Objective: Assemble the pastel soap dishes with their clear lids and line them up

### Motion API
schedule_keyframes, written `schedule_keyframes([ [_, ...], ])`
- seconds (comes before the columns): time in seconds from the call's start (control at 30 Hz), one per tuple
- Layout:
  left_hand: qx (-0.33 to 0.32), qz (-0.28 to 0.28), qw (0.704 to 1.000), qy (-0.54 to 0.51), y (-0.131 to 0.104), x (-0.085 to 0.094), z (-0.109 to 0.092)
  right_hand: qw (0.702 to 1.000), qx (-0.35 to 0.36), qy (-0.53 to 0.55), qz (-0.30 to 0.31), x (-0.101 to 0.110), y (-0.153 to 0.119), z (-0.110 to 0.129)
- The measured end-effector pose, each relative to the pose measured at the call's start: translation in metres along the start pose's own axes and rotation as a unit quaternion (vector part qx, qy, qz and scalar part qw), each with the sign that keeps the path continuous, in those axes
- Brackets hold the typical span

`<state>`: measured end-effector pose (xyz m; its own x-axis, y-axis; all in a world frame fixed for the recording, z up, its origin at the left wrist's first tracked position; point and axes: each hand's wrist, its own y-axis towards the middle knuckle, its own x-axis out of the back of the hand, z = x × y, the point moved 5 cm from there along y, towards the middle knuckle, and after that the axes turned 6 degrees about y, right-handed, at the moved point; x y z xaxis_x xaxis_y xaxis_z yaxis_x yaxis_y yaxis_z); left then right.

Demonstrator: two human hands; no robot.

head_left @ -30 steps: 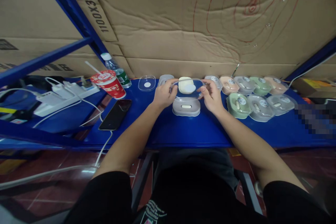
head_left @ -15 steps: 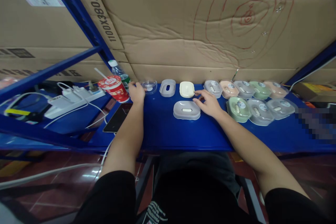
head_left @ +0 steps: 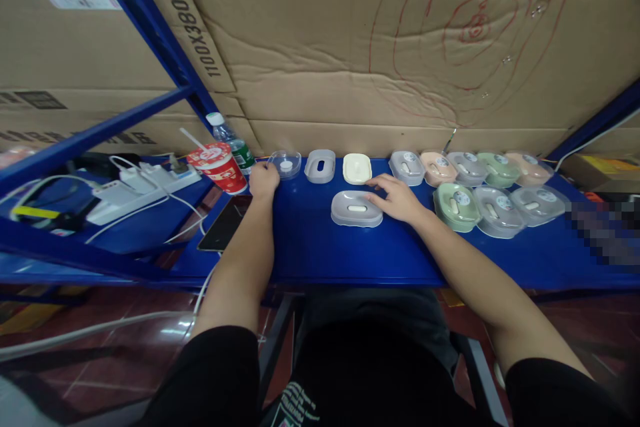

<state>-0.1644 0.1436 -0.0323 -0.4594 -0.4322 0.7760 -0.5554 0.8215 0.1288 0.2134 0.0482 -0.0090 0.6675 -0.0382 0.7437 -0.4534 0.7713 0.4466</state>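
Observation:
My left hand [head_left: 264, 180] rests on the blue tabletop with its fingers curled in, close to the left edge of a clear plastic lid [head_left: 286, 165]. No object shows in it, though the fingertips are partly hidden. My right hand [head_left: 396, 196] is open, fingers reaching left over the right end of a grey oval soap dish [head_left: 345, 215] with a pale slot in its middle. Its index finger comes near the front corner of a cream tray [head_left: 357, 169]. To the left of that tray stands a grey frame with an oval hole [head_left: 313, 173].
Several lidded boxes in grey, peach and green [head_left: 457, 207] stand at right. On the left are a red paper cup [head_left: 227, 173] with a straw, a water bottle [head_left: 241, 153], a phone [head_left: 224, 223] and a power strip [head_left: 113, 203]. A cardboard wall [head_left: 300, 73] closes the back.
My left hand has drawn down slightly from the clear lid's edge and its fingers have curled in. My right fingers have lowered a little toward the grey soap dish.

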Motion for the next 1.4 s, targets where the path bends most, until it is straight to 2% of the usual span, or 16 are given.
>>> schedule_keyframes([
  [0.17,-0.020,0.034,0.998,0.039,0.001,-0.003,0.001,0.995,0.036,-0.009,0.097,-0.010,-0.001,0.004],
  [0.33,-0.027,0.051,0.993,0.100,0.000,0.002,-0.002,0.985,0.032,-0.009,0.168,-0.017,-0.005,0.004],
  [0.43,-0.038,-0.007,0.996,0.086,-0.004,0.014,-0.011,0.983,0.029,-0.012,0.181,-0.018,-0.006,0.003],
  [0.53,-0.125,-0.057,0.990,0.036,-0.021,0.024,-0.034,0.983,0.031,-0.020,0.178,-0.019,-0.005,0.003],
  [0.6,-0.224,-0.026,0.974,0.001,-0.040,0.023,-0.056,0.985,0.030,-0.019,0.168,-0.019,-0.004,0.004],
  [0.7,-0.367,0.090,0.926,-0.022,-0.080,0.013,-0.086,0.991,0.021,-0.009,0.131,-0.017,-0.002,0.001],
  [0.77,-0.440,0.183,0.879,-0.016,-0.107,0.006,-0.099,0.995,0.017,0.006,0.098,-0.014,-0.001,-0.002],
  [0.87,-0.482,0.302,0.822,0.012,-0.137,-0.005,-0.105,0.998,0.014,0.025,0.048,-0.008,-0.001,-0.006],
  [0.93,-0.478,0.336,0.811,0.024,-0.145,-0.010,-0.106,0.999,0.012,0.031,0.027,-0.005,-0.001,-0.008],
  [1.07,-0.471,0.326,0.818,0.051,-0.149,-0.015,-0.105,0.999,0.003,0.037,0.024,-0.005,0.000,-0.008],
  [1.2,-0.483,0.324,0.811,0.063,-0.146,-0.018,-0.104,0.999,-0.014,0.047,0.006,-0.006,0.001,-0.006],
  [1.3,-0.485,0.301,0.820,0.040,-0.139,-0.018,-0.104,0.994,-0.031,0.088,-0.053,-0.002,0.002,-0.006],
  [1.4,-0.494,0.239,0.836,0.002,-0.131,-0.012,-0.106,0.979,-0.061,0.155,-0.121,0.005,0.002,-0.011],
])
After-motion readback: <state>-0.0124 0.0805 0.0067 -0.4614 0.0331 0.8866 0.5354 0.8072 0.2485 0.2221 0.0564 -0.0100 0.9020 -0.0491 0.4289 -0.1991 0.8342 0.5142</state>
